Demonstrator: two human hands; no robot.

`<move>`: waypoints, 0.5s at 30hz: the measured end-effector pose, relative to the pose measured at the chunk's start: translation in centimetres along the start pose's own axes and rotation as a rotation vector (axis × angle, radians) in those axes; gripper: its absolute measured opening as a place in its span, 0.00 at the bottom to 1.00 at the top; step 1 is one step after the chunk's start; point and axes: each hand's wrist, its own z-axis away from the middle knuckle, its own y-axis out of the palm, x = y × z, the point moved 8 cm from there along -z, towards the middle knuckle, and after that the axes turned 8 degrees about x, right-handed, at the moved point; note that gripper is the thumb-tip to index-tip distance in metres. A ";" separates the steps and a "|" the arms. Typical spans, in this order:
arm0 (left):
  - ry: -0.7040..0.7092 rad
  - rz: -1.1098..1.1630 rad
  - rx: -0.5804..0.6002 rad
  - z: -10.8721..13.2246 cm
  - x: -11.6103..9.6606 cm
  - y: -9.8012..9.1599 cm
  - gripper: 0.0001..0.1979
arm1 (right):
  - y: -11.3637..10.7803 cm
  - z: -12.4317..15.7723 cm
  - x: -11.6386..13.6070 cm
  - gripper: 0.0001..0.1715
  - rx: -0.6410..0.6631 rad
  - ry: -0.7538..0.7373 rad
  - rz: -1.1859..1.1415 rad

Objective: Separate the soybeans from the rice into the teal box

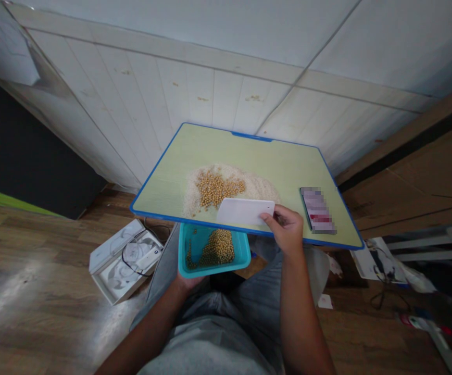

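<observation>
My right hand [287, 225] pinches the right end of a flat white plastic scraper [243, 211], held low over the front edge of a pale yellow board with a blue rim [280, 161]. Just behind the scraper, soybeans [215, 188] lie on a spread heap of white rice [259, 185]. Below the front edge, my left hand [190, 281] grips a turquoise plastic basket [215, 272] from underneath; most of its fingers are hidden. Inside the basket sits a pile of soybeans [220, 247].
A phone [317, 211] lies at the board's right side. On the floor to the left is an open white box [126, 260] with a cable. The white panelled wall [195, 94] stands behind the board, and a cardboard box [417, 172] is at the right.
</observation>
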 end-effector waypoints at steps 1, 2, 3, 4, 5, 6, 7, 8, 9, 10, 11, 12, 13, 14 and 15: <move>0.004 0.006 0.015 -0.1 0.0 0.2 0.37 | -0.2 0.0 -0.2 0.23 -0.025 0.007 -0.013; 0.007 0.011 0.029 -0.1 0.0 0.4 0.37 | -0.4 0.1 -0.4 0.22 -0.061 0.013 -0.026; 0.009 0.015 0.041 -0.2 0.0 0.6 0.38 | -0.7 0.2 -0.5 0.22 -0.106 0.015 -0.041; 0.011 0.018 0.051 -0.3 0.0 0.8 0.38 | -0.9 0.3 -0.6 0.22 -0.154 0.015 -0.059; 0.012 0.019 0.059 -0.3 0.0 1.0 0.38 | -1.2 0.4 -0.6 0.22 -0.199 0.012 -0.076; 0.016 0.023 0.067 -0.4 0.1 1.1 0.38 | -1.4 0.4 -0.6 0.22 -0.232 0.009 -0.089; 0.020 0.028 0.075 -0.5 0.1 1.2 0.38 | -1.5 0.5 -0.6 0.22 -0.249 0.006 -0.096; 0.024 0.033 0.085 -0.6 0.1 1.3 0.38 | -1.4 0.5 -0.6 0.22 -0.252 0.005 -0.098; 0.029 0.038 0.094 -0.7 0.2 1.3 0.38 | -1.4 0.5 -0.6 0.21 -0.245 0.004 -0.094; 0.031 0.043 0.099 -0.7 0.2 1.3 0.38 | -1.3 0.5 -0.6 0.21 -0.234 0.005 -0.088; 0.032 0.046 0.102 -0.8 0.2 1.2 0.38 | -1.3 0.5 -0.6 0.21 -0.225 0.007 -0.083; 0.031 0.048 0.103 -0.7 0.3 1.0 0.37 | -1.2 0.5 -0.6 0.21 -0.222 0.009 -0.082; 0.027 0.047 0.099 -0.7 0.3 0.8 0.37 | -1.3 0.5 -0.6 0.21 -0.224 0.009 -0.083; 0.024 0.047 0.094 -0.6 0.3 0.6 0.37 | -1.3 0.6 -0.6 0.21 -0.228 0.009 -0.085; 0.022 0.048 0.089 -0.5 0.3 0.5 0.37 | -1.3 0.6 -0.5 0.21 -0.233 0.007 -0.087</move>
